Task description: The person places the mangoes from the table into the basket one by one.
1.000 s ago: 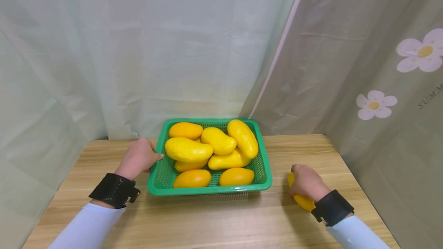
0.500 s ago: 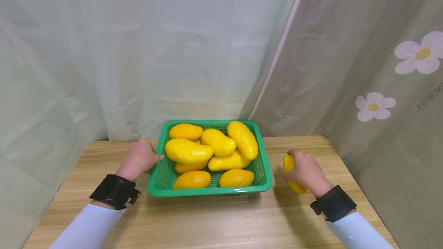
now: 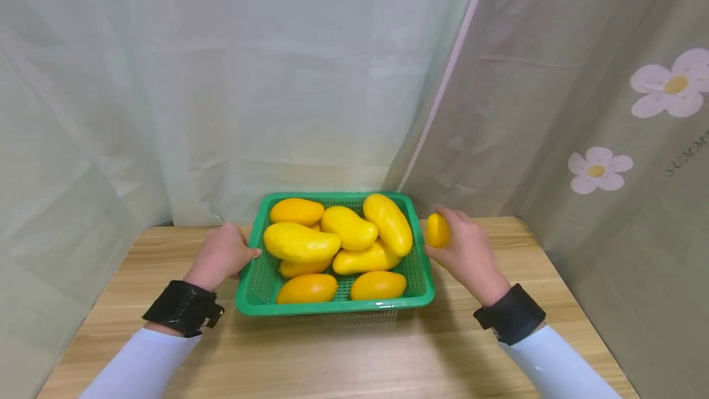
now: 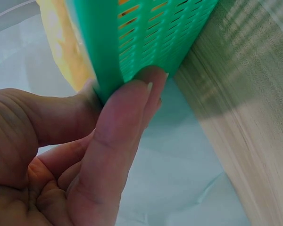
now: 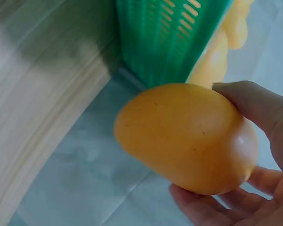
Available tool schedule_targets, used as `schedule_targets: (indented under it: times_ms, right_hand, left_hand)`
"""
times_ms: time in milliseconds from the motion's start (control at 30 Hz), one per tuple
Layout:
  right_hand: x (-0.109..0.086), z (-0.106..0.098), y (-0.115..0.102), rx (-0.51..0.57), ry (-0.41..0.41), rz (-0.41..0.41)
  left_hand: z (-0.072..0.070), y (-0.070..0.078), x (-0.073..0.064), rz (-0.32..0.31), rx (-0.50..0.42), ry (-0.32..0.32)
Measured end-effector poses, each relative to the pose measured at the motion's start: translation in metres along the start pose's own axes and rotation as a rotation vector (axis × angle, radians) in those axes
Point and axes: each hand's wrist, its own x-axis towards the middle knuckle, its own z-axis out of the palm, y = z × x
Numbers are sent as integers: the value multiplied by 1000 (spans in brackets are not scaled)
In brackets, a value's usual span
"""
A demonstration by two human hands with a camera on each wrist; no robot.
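Note:
A green plastic basket (image 3: 335, 306) with slotted walls stands on the wooden table and holds several yellow mangoes (image 3: 301, 242). On its left side, my left hand (image 3: 221, 254) pinches the rim; the left wrist view shows the thumb inside and fingers (image 4: 118, 113) against the outer wall. Just beyond the basket's right rim, my right hand (image 3: 468, 251) grips a single orange-yellow mango (image 5: 186, 139) between thumb and fingers. That mango is raised off the table, and in the head view the hand covers part of it.
The wooden table (image 3: 332, 362) reaches around the basket on both sides and in front. Pale curtains (image 3: 299, 91) hang close behind the basket, and a flowered curtain (image 3: 620, 233) borders the right side.
My right hand has lifted the mango from the table at the right and carried it left and away from me, up beside the basket. My left hand stays at the rim.

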Motion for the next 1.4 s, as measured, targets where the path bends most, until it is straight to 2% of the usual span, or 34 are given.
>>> schedule_targets:
  times_ms: [133, 267, 400, 500, 733, 867, 1067, 1200, 1400]
  right_hand:
    - [8, 5, -17, 5, 69, -90]
    - [14, 10, -37, -9, 131, -215]
    - [17, 15, -55, -13, 144, -327]
    - [19, 20, -66, -14, 114, -404]
    - [20, 32, -86, -103, 21, -618]
    - [18, 37, -96, -131, -51, -695]
    - [14, 43, -107, -179, -201, -761]
    - [11, 47, -111, -203, -253, -768]
    - [6, 55, -115, -175, -304, -788]
  left_hand:
    - [0, -1, -1, -4, 1, -3]
    - [-1, -1, -2, 1, 1, 0]
    - [-2, 0, -2, 5, 2, 4]
    - [-2, 0, -3, 6, 6, 6]
    - [-2, 1, -4, 8, -9, -2]
    - [-2, 1, -4, 10, -6, -3]
    - [-2, 1, -4, 9, -6, 1]
    - [-2, 2, -5, 7, -5, 4]
    - [-2, 2, -5, -1, -4, -3]
